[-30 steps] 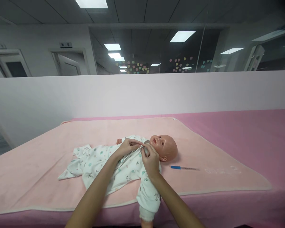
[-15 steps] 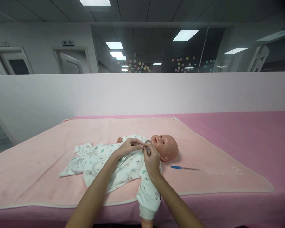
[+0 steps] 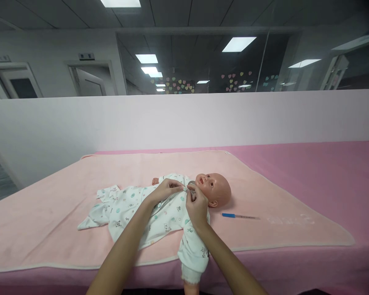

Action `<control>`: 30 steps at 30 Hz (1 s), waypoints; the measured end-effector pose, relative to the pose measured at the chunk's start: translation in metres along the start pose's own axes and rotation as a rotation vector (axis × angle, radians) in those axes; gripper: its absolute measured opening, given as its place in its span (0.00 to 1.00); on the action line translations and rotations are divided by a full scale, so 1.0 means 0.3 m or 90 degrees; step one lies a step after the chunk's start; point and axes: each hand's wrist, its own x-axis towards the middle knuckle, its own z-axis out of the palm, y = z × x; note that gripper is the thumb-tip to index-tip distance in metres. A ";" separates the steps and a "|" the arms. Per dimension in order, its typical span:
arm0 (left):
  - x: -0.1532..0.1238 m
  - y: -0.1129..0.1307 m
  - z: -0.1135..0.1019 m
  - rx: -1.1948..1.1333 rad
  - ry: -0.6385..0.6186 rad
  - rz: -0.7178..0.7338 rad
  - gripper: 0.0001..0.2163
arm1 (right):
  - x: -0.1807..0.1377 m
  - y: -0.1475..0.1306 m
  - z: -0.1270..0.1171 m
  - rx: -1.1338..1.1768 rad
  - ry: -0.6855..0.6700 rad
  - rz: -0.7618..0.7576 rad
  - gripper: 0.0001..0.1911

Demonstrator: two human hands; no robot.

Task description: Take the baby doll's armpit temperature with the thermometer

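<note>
On its back lies a baby doll (image 3: pixel 218 189), head to the right, dressed in a white patterned romper (image 3: pixel 169 219). Both my hands are at the romper's neckline, just below the doll's chin. My left hand (image 3: pixel 167 190) pinches the romper's edge between thumb and fingertips. Close beside it, my right hand (image 3: pixel 197 205) is closed too, its fingers bent at the collar and pinching the cloth. The fingertips of the two hands almost meet. The doll's near arm, in its sleeve (image 3: pixel 193 252), hangs over the table's front edge.
A thermometer with a blue cap (image 3: pixel 228 215) lies right of the doll's head. Under everything is a peach blanket (image 3: pixel 283 233) on a pink table cover (image 3: pixel 332 176). A low white wall (image 3: pixel 184 121) stands behind, with a window (image 3: pixel 190 61) above it.
My fingertips have shifted slightly at the neckline, with a small gap now between the hands. The doll and the thermometer stay where they were; the view has tilted a little.
</note>
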 end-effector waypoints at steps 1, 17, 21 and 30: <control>0.000 0.004 0.000 -0.001 -0.006 0.000 0.13 | 0.000 0.000 0.001 0.000 0.002 0.013 0.09; -0.005 0.005 -0.004 -0.087 -0.016 0.014 0.10 | -0.001 0.007 0.006 -0.026 0.021 -0.040 0.12; -0.005 0.010 -0.005 -0.087 -0.043 0.004 0.10 | -0.003 0.011 0.007 -0.021 0.012 -0.051 0.13; 0.000 -0.007 -0.008 -0.114 -0.054 -0.014 0.09 | -0.005 0.015 0.011 -0.066 -0.014 -0.055 0.10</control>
